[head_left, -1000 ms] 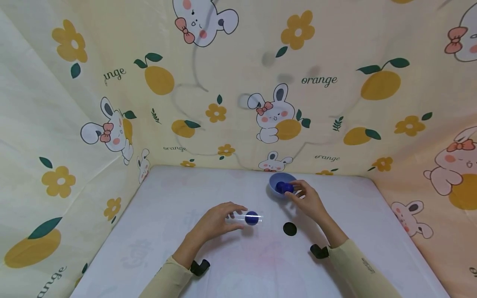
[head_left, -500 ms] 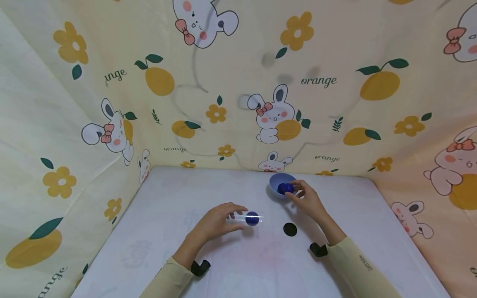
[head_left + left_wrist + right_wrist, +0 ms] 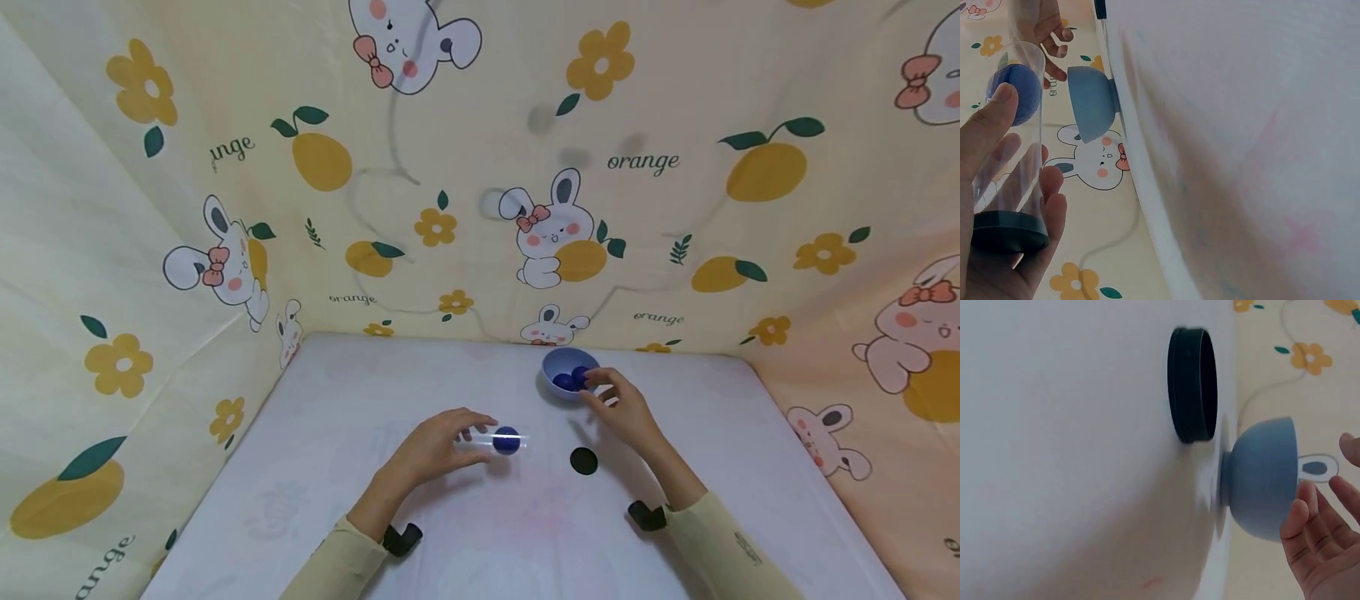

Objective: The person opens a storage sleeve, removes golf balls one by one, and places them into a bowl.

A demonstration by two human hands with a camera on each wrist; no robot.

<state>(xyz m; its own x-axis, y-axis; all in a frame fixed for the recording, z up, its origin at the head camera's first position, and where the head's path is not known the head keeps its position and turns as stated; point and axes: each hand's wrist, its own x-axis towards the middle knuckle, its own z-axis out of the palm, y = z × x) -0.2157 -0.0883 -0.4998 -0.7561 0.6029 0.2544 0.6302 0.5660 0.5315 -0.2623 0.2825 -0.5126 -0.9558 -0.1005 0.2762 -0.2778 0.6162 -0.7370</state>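
Observation:
In the head view my left hand (image 3: pixel 427 446) holds a clear tube (image 3: pixel 1032 150) on its side above the table. One blue ball (image 3: pixel 506 440) lies inside it, towards the end away from the palm; the left wrist view shows a dark cap (image 3: pixel 1010 232) on the palm end. My right hand (image 3: pixel 624 412) is at the near right rim of a blue bowl (image 3: pixel 550 364), its thumb apart from bent fingers and nothing visible between them. Blue balls (image 3: pixel 563 382) sit in the bowl, one close to the fingertips; the fingers partly cover it.
A round black lid (image 3: pixel 583 461) lies on the white table (image 3: pixel 315 467), between my hands and in front of the bowl. Its hollow rim shows in the right wrist view. A patterned cloth (image 3: pixel 465 167) stands behind the table and along both sides.
The right hand has let go of a blue ball, which is now in the bowl beside another. Its fingers have drawn slightly right. The left hand and tube have stayed put.

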